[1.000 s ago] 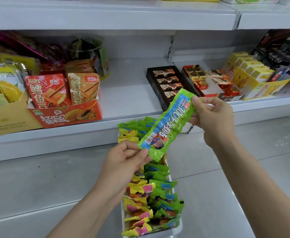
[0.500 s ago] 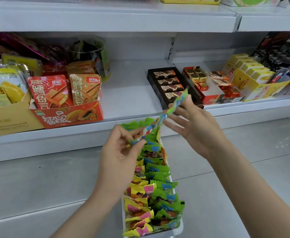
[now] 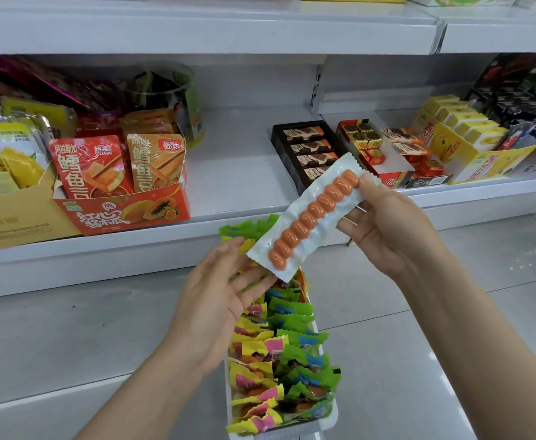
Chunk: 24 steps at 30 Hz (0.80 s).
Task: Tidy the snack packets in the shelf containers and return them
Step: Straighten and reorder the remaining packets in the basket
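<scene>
A long snack packet point(image 3: 311, 217) shows its clear white back, with a row of orange sausage pieces inside. My right hand point(image 3: 387, 223) pinches its upper end between thumb and fingers. My left hand point(image 3: 225, 287) lies palm up beneath the lower end, fingers straight and touching the packet. Below the hands a narrow white container point(image 3: 327, 420) sits on the floor, filled with several green, yellow and pink snack packets point(image 3: 279, 360) standing in rows.
The white shelf point(image 3: 234, 173) behind has a bare gap between a red papaya-print box point(image 3: 123, 214) of fish snacks on the left and a black chocolate tray point(image 3: 308, 150) on the right. Yellow boxes point(image 3: 470, 144) stand further right. Grey floor tiles surround the container.
The packet has been flipped from its green printed front, through edge-on, to its clear back. My left hand has let go of the lower end and opened under it.
</scene>
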### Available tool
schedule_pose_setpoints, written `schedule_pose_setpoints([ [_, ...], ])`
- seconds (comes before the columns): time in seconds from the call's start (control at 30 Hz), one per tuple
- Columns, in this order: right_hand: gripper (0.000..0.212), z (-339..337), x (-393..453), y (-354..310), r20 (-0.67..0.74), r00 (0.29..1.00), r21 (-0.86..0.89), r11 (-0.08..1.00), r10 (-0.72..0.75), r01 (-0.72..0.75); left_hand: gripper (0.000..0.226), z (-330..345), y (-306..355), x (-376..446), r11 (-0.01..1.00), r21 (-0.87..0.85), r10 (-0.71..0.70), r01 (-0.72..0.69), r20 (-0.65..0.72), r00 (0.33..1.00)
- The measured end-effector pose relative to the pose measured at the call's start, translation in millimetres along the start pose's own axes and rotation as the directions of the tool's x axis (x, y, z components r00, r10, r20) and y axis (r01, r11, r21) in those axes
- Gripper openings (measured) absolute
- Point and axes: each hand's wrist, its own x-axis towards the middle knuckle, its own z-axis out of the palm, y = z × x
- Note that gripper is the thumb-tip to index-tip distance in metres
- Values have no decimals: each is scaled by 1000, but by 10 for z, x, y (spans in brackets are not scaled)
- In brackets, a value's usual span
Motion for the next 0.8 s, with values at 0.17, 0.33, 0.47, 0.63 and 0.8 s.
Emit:
schedule_pose_setpoints([
  [0.17, 24, 17, 3, -10, 0, 1000, 8, 1000, -5, 5, 49, 1, -42, -24, 965, 262, -32, 14, 66, 997],
  [0.33, 25, 29, -6, 9, 4, 1000, 9, 1000, 3, -3, 34, -46, -44, -15, 950, 310, 13, -24, 37, 999],
  [0.47, 24, 36, -10, -8, 9, 1000, 40, 999, 9, -9, 31, -49, -51, -18, 961, 273, 22, -34, 50, 999],
  [0.63, 26, 75, -30, -14, 18, 997, 137, 988, 72, -74, 40, 5, -47, -6, 997, 80, 3, -11, 96, 995],
  [0.8, 30, 85, -50, 12, 34, 993, 99, 989, 111, -114, 36, 63, -42, 34, 972, 165, 163, -168, 41, 986],
])
